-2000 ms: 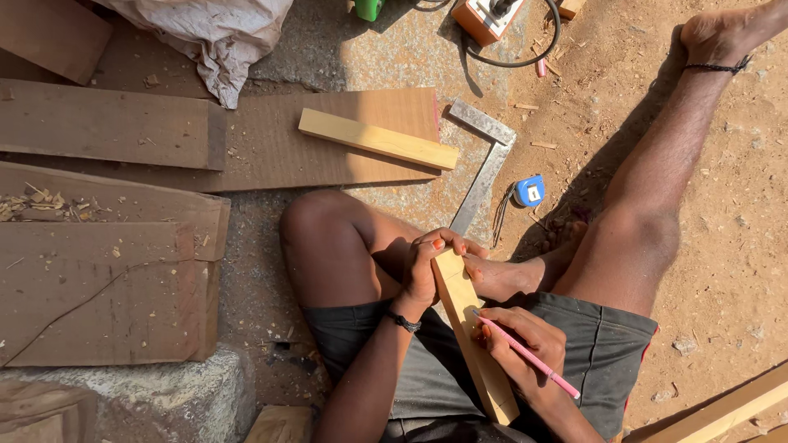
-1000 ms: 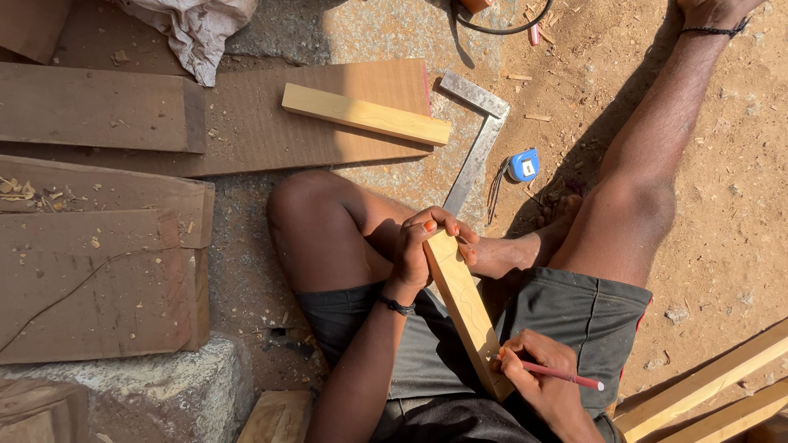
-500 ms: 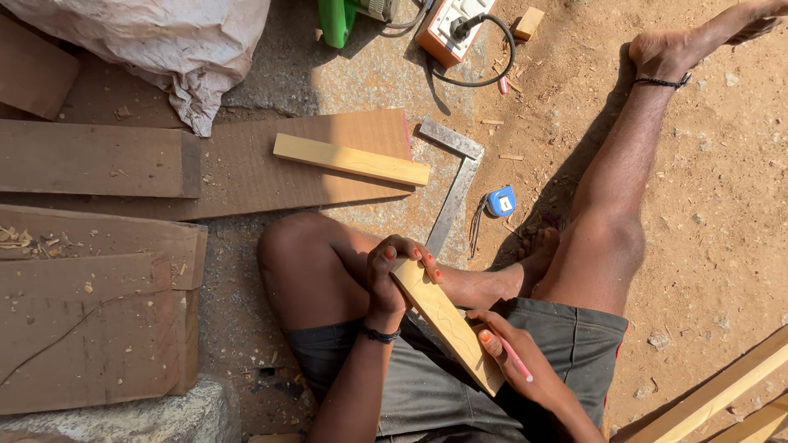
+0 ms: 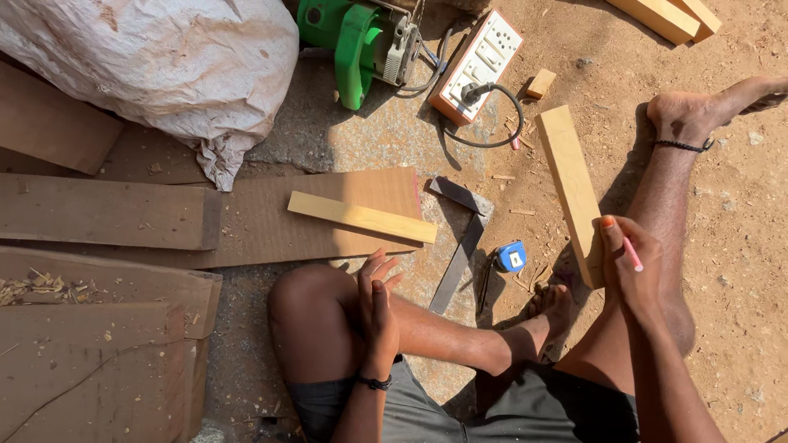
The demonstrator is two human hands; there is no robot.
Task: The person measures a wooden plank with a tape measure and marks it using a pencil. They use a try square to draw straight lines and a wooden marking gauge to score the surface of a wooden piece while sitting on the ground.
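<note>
1. Under the right hand (image 4: 630, 275), a pale wooden batten (image 4: 573, 193) lies flat on the sandy ground (image 4: 739, 271), running away from the fingers toward the far foot (image 4: 681, 119).
2. Right-hand fingers are closed on the near end of the batten and also pinch a pink pencil (image 4: 630, 250), its orange tip above the knuckles.
3. Left hand (image 4: 377, 299) rests on the bent left knee, fingers loosely spread and holding nothing.
4. Between the two hands lie a steel try square (image 4: 460, 238) and, just left of the right-hand fingers, a blue tape measure (image 4: 510, 257).
5. Beyond the left-hand fingers a second, shorter batten (image 4: 361, 217) sits on a broad brown board (image 4: 246, 221).
6. Farther off are a green power tool (image 4: 357, 41), a white socket box (image 4: 476, 66) with a black lead plugged in, and a white sack (image 4: 156, 66).
7. Judgement: the batten appears to be being set down or positioned by one end only. It should lie fully flat, clear of the chips around it.
8. Judgement: the pencil shares the grip with the wood, so the hold is weak; a steadying left hand would help.
</note>
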